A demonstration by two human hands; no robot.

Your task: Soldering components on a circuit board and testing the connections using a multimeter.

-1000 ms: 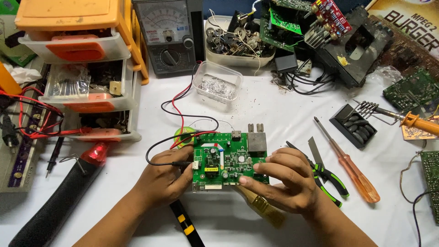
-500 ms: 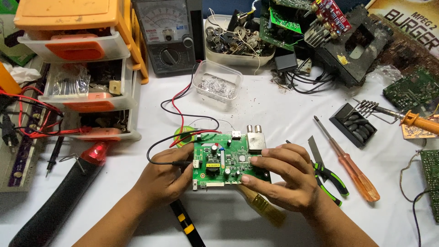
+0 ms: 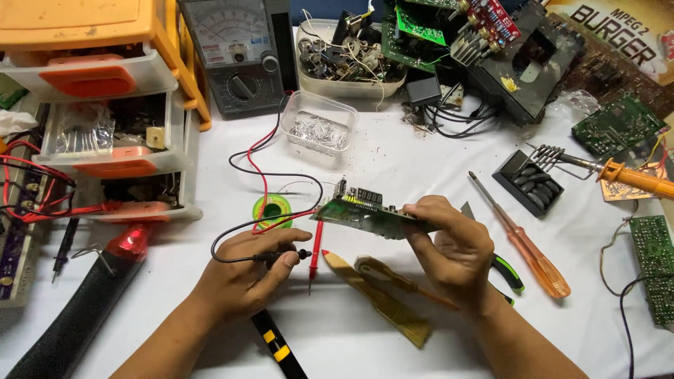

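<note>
The right hand [image 3: 449, 249] pinches a green circuit board [image 3: 365, 214], lifted and tilted edge-on just right of the solder spool [image 3: 272, 208]. Below that spool, the left hand [image 3: 246, 274] has its fingers closed around the black probe [image 3: 284, 257]; the red probe [image 3: 315, 247] lies beside it.

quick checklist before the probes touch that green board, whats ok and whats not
1. Green circuit board gripped by the right hand: ok, lifted off the table and tilted.
2. Black probe in the left hand: ok.
3. Red probe in hand: not ok, it lies on the white table.
4. Leads run to the analog multimeter: ok.
5. Meter dial setting: cannot tell.
</note>
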